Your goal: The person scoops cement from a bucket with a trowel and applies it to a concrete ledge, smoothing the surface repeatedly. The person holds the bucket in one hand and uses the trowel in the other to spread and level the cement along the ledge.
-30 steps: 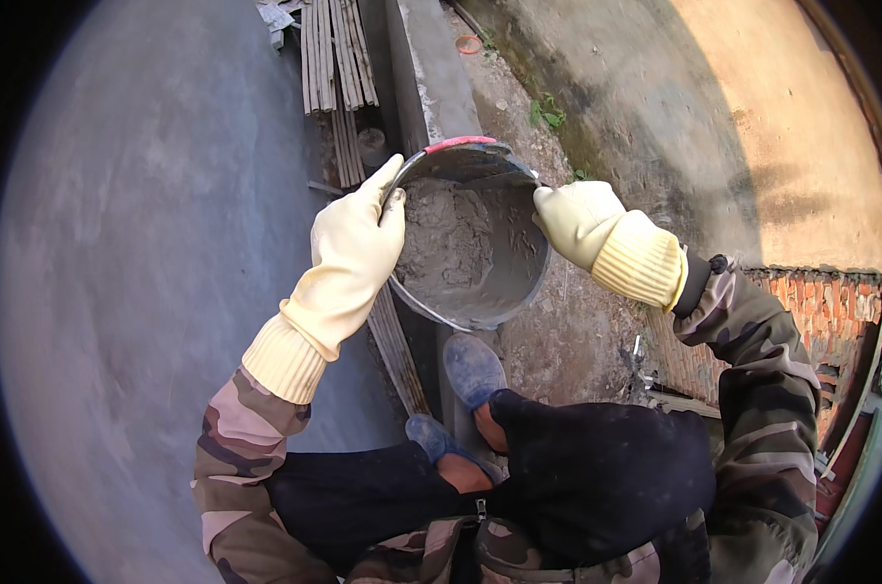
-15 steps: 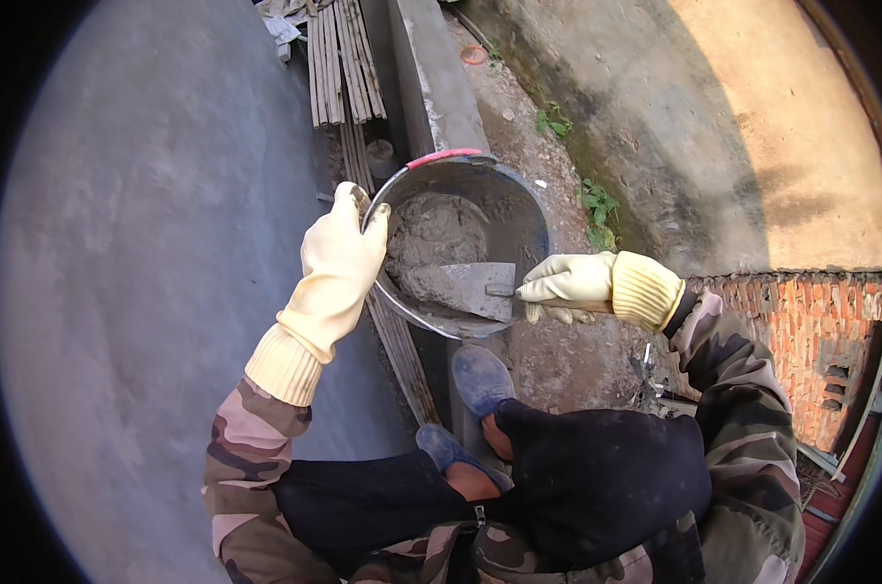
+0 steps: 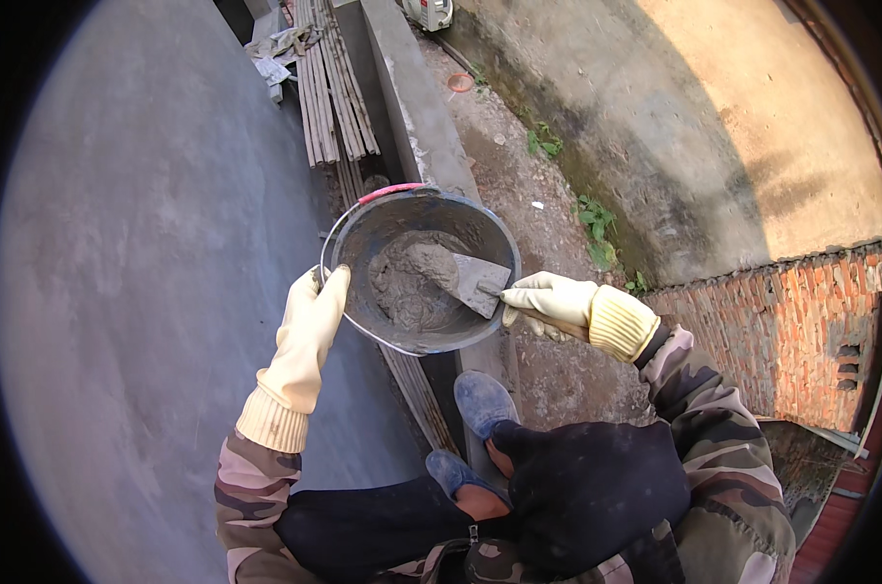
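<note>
Dark bucket (image 3: 492, 235), lumpy grey mortar (image 3: 407, 287); left hand (image 3: 307, 319) clamped on bucket, 9 o'clock; right hand (image 3: 552, 300) gripping trowel (image 3: 480, 282), 4 o'clock.

Bucket (image 3: 365, 238) open from above; I can get in over its far rim, right of the pink grip (image 3: 390, 192). Trowel blade (image 3: 480, 283) blocks the right side, mortar (image 3: 400, 290) the middle. My left hand (image 3: 310, 326) occupies left rim, my right hand (image 3: 550, 302) crowds right.
</note>
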A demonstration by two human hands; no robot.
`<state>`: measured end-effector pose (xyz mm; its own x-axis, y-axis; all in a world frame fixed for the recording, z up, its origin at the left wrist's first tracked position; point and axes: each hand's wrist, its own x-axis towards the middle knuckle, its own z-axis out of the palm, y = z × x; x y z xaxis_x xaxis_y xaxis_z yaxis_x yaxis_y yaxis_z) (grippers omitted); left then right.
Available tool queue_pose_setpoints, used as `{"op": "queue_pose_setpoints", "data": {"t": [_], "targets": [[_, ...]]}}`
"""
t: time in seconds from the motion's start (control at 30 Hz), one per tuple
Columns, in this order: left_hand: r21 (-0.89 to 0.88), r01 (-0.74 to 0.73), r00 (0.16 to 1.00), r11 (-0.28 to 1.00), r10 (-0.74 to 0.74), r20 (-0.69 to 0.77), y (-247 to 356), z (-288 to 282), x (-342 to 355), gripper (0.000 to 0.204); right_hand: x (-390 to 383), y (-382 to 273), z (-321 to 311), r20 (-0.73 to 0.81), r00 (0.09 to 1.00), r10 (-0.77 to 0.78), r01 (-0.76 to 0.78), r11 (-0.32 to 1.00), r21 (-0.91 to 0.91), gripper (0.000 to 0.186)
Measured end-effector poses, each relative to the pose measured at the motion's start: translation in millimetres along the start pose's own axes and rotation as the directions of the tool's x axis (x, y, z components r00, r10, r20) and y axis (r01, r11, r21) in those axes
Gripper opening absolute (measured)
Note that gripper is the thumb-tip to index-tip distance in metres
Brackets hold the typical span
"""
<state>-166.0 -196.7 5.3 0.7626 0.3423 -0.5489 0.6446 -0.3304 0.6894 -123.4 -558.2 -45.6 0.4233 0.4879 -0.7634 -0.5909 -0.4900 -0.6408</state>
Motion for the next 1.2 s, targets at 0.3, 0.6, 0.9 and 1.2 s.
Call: {"op": "queue_pose_setpoints", "data": {"t": [0.3,0.6,0.9,1.2], "targets": [[-0.101,-0.216,0.976,0.971,0.218,0.015,-14,9,1,0.04,20,14,4,-0.103,0.995,0.012,-0.014,1.0,-0.017,0.047],[-0.458,-0.269,0.936,0.847,0.342,0.083,24,40,-38,0.043,7,1,6,-0.031,0.999,0.009,-0.008,1.0,0.02,0.044],[-0.658,0.004,0.92,0.753,0.255,0.297,60,26,-63,0.041,-2,-11,11,0.017,0.995,-0.096,0.096,0.995,0.007,0.044],[-0.691,0.076,0.98,0.719,0.075,0.185,52,-31,-100,0.04,-39,-24,53,0.198,0.943,-0.267,0.231,0.955,0.187,0.047]]}}
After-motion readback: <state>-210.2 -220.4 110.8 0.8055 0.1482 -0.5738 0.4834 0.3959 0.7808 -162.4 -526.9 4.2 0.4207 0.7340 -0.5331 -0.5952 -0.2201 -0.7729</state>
